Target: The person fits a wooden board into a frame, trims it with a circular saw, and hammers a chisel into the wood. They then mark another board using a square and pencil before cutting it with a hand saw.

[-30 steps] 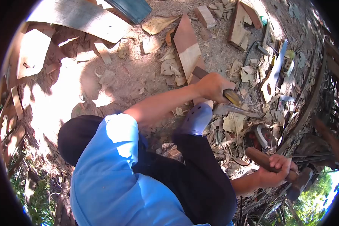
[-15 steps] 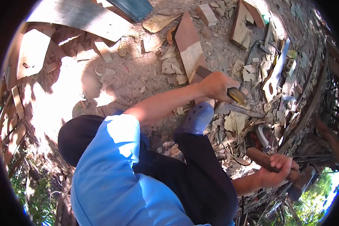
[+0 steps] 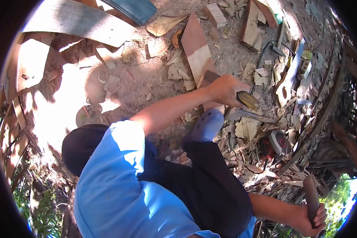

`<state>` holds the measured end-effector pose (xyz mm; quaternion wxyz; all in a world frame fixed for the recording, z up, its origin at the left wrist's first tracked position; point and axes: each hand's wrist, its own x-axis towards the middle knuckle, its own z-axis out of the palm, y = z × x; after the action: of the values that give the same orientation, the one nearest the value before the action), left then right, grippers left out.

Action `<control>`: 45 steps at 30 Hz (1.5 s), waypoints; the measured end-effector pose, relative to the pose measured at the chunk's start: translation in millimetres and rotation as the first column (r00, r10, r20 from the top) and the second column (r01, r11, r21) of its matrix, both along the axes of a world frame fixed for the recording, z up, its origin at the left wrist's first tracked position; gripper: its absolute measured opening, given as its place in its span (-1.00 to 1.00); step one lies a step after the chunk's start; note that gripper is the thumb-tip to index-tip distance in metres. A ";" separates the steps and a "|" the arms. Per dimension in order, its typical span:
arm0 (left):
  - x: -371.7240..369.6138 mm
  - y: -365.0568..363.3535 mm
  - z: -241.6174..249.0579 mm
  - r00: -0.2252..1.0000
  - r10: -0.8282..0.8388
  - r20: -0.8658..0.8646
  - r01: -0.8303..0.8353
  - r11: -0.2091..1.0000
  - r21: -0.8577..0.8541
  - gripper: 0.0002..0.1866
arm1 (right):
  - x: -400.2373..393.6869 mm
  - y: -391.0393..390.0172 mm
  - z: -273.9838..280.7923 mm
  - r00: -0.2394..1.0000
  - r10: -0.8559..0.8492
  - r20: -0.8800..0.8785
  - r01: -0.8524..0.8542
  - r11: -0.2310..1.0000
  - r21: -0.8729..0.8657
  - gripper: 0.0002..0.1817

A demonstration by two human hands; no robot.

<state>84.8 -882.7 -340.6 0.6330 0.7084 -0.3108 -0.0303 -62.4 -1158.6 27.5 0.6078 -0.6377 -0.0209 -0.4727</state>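
My left hand [image 3: 226, 89] is closed around a dark piece with a yellow end [image 3: 248, 100]; its exact kind is hard to make out. Brown wood shows on the hand's other side, over a pointed plank [image 3: 196, 47] on the ground. A blue clog [image 3: 208, 125] rests against the plank's near end. Beside the hand lies a grey metal blade [image 3: 250, 114]. At lower right, my right hand [image 3: 311, 222] grips a wooden-handled tool [image 3: 311, 192], its thick brown handle pointing up. The tool's other end is cut off by the view's dark edge.
Wood chips and dry leaves cover the ground. A handsaw [image 3: 291, 75] lies at right, and a red and grey power tool [image 3: 279, 142] sits nearer. A notched wood block [image 3: 252, 29] is at the top, long boards [image 3: 79, 22] at upper left.
My right hand has swung down and outward with the wooden-handled tool, whose handle has turned from slanting to nearly upright. My left hand keeps its grip in about the same place.
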 end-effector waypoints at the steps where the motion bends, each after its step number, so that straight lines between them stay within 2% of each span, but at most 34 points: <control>1: 0.7 0.2 -0.7 1.000 0.004 -0.003 -0.004 1.000 -0.019 -0.62 | 5.5 13.5 -17.4 0.999 0.044 -0.005 -0.044 0.999 -0.012 -0.64; 2: 1.0 1.3 -0.2 1.000 0.001 -0.002 -0.001 0.999 -0.038 -0.62 | 10.2 29.4 -64.6 0.997 -0.003 -0.079 -0.005 0.995 -0.095 -0.70; 3: 0.6 2.5 -2.1 1.000 -0.006 0.001 0.006 1.000 -0.030 -0.62 | 25.2 65.2 -143.6 0.953 -0.105 -0.285 0.036 0.971 -0.236 -0.75; 4: 3.5 5.2 -6.2 1.000 -0.004 0.015 0.005 1.000 -0.021 -0.62 | 33.4 97.2 -214.8 0.833 -0.162 -0.529 -0.066 0.921 -0.385 -0.80; 5: 1.8 7.0 -7.8 1.000 -0.014 0.025 0.015 1.000 -0.007 -0.62 | 40.6 129.0 -262.3 0.582 -0.249 -0.774 -0.267 0.841 -0.471 -0.85; 6: -8.9 -4.0 -3.4 1.000 0.001 -0.023 -0.002 0.999 -0.045 -0.63 | 44.9 137.9 -262.5 0.447 -0.224 -0.866 -0.331 0.858 -0.393 -0.89; 8: 7.4 7.1 -4.6 0.998 0.059 -0.034 -0.061 0.997 -0.043 -0.65 | 45.5 130.6 -246.4 0.448 -0.134 -0.884 -0.248 0.931 -0.267 -0.93; 9: -3.3 -1.6 -1.7 0.999 0.026 -0.030 -0.027 0.999 -0.045 -0.64 | 34.1 94.6 -256.9 0.493 -0.063 -0.868 -0.188 0.966 -0.177 -0.91; 11: 1.5 8.2 -2.1 1.000 0.012 0.022 -0.011 1.000 -0.011 -0.63 | 52.5 113.8 -205.9 0.651 -0.106 -0.752 -0.029 0.986 -0.163 -0.85; 12: 8.1 8.7 -5.2 0.999 0.018 0.031 -0.017 1.000 -0.009 -0.63 | 56.2 117.3 -189.1 0.754 -0.036 -0.656 0.009 0.999 -0.044 -0.84; 14: 1.7 5.5 -9.2 1.000 0.016 0.011 -0.016 1.000 -0.004 -0.62 | 45.0 113.4 -197.4 0.844 0.055 -0.534 -0.020 0.997 0.071 -0.86; 15: 3.9 8.7 -8.2 1.000 0.007 -0.021 -0.007 1.000 -0.008 -0.63 | 43.0 113.3 -223.3 0.864 0.086 -0.496 -0.064 0.996 0.061 -0.75; 17: 3.1 9.9 -2.7 0.996 -0.012 -0.087 0.009 1.000 -0.030 -0.63 | 41.6 120.6 -253.8 0.645 0.009 -0.764 -0.198 0.968 -0.156 -0.68; 18: 4.0 10.4 -4.6 0.998 -0.004 -0.067 0.003 1.000 -0.017 -0.63 | 48.3 142.5 -259.3 0.342 -0.172 -0.924 -0.351 0.889 -0.295 -0.74; 21: 7.3 14.4 -5.7 1.000 0.019 0.013 -0.020 1.000 0.020 -0.64 | 42.8 129.4 -267.9 0.426 -0.060 -0.903 -0.173 0.974 -0.146 -0.72; 22: -0.9 10.6 2.7 0.999 0.004 0.036 -0.005 1.000 0.019 -0.64 | 38.2 121.2 -262.6 0.448 -0.040 -0.893 -0.161 0.979 -0.125 -0.78; 24: -6.6 1.8 17.2 0.992 -0.035 0.118 0.035 0.999 -0.004 -0.64 | 40.5 123.1 -232.7 0.561 0.011 -0.828 -0.079 0.996 -0.040 -0.87; 25: -4.4 -2.9 18.2 0.992 -0.032 0.121 0.033 0.999 -0.002 -0.64 | 41.0 125.7 -215.3 0.607 0.036 -0.794 -0.054 0.999 0.005 -0.85; 28: 10.1 -5.6 12.1 0.993 -0.002 0.115 0.002 1.000 0.007 -0.65 | 41.6 120.6 -200.4 0.673 0.023 -0.739 -0.028 1.000 0.005 -0.83; 31: 16.2 -7.7 7.2 0.995 0.013 0.098 -0.015 1.000 0.015 -0.66 | 35.5 125.9 -197.2 0.686 0.054 -0.726 0.005 0.997 0.079 -0.85; 35: 18.0 -8.4 3.5 0.994 0.015 0.109 -0.021 0.999 0.051 -0.67 | 29.0 123.5 -202.2 0.646 0.038 -0.763 0.016 0.998 0.063 -0.84; 38: 18.4 -11.0 3.4 0.995 0.027 0.092 -0.033 0.998 0.059 -0.67 | 27.8 115.8 -196.0 0.661 0.015 -0.750 0.026 0.999 0.043 -0.84; 40: 21.9 -10.5 3.3 0.997 0.042 0.071 -0.045 0.998 0.035 -0.67 | 30.4 100.1 -177.1 0.727 -0.063 -0.683 0.098 0.995 0.012 -0.82; 42: 25.4 -9.4 2.3 0.998 0.045 0.038 -0.045 0.999 -0.012 -0.67 | 30.7 73.5 -132.0 0.858 -0.016 -0.514 0.031 0.999 0.020 -0.87; 43: 26.7 -6.9 3.7 0.999 0.037 0.033 -0.036 0.999 -0.008 -0.67 | 39.6 73.6 -102.6 0.906 -0.145 -0.398 0.173 0.984 0.036 -0.83; 44: 26.5 -6.0 5.1 0.999 0.028 0.026 -0.028 1.000 -0.007 -0.67 | 39.4 62.0 -79.6 0.945 -0.168 -0.280 0.169 0.985 -0.023 -0.77; 45: 26.6 -5.3 6.4 1.000 0.020 0.018 -0.019 1.000 -0.007 -0.67 | 34.4 45.3 -56.1 0.981 -0.079 -0.177 0.085 0.996 0.024 -0.75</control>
<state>111.5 -888.0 -334.2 0.6328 0.7095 -0.3097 -0.0167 -28.0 -1113.3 -28.6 0.5973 -0.6676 0.0669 -0.4394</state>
